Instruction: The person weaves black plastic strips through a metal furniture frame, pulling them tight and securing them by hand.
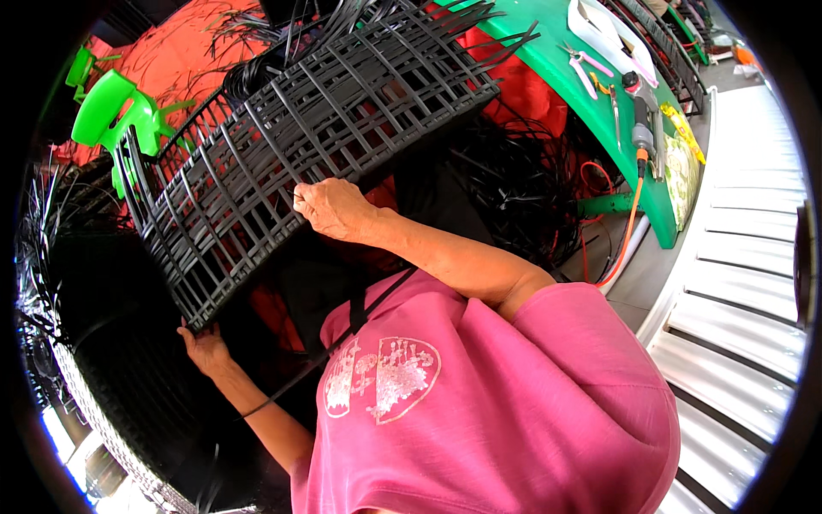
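A large black woven-strip basket is tilted in front of me, its open lattice side facing up toward me. Loose strip ends stick out along its far right end. My left hand holds the basket's lower left corner, with the fingers partly hidden behind it. Against the basket's near edge, around the middle, my right hand is closed in a pinch. What lies between its fingers is too small to make out. A thin black strip runs across my pink shirt toward my left forearm.
To the right, a green table holds pink-handled scissors, yellow-handled pliers and a grey power tool with an orange cord. Green plastic chairs stand far left. Black strips lie heaped beyond my right arm. White slats line the right side.
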Action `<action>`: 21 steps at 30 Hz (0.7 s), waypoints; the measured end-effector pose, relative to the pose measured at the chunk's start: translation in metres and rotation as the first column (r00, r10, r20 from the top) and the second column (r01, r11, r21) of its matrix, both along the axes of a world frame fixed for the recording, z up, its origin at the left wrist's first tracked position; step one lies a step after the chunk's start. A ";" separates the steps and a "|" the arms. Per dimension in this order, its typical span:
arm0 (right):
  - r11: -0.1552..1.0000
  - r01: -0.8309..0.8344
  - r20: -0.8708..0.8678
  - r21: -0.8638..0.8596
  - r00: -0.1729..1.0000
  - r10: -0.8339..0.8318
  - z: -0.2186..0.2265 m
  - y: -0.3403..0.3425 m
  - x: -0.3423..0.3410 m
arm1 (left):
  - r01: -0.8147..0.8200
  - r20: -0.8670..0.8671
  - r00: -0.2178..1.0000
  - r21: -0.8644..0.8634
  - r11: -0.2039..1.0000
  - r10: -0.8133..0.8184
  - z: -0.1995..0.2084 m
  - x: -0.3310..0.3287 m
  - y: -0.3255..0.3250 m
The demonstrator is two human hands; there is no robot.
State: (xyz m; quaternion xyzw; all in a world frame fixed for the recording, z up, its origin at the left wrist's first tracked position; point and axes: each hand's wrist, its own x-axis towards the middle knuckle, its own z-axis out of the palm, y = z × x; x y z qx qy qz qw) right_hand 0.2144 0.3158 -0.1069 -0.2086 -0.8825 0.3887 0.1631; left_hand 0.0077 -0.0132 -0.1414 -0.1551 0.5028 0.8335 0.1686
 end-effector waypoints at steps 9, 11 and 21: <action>1.000 -0.006 -0.008 -0.014 1.000 0.006 0.003 0.001 0.000 | 0.081 -0.190 0.978 -0.014 0.997 -0.082 -0.040 -0.044 -0.044; 0.999 -0.017 -0.012 -0.044 1.000 0.016 0.007 0.001 0.000 | 0.008 -0.205 0.978 -0.072 0.997 -0.023 -0.045 -0.054 -0.057; 0.739 0.630 -0.307 -0.237 0.673 -0.673 -0.004 0.109 0.091 | -0.083 -0.095 0.992 -0.040 0.996 0.079 -0.011 -0.034 -0.037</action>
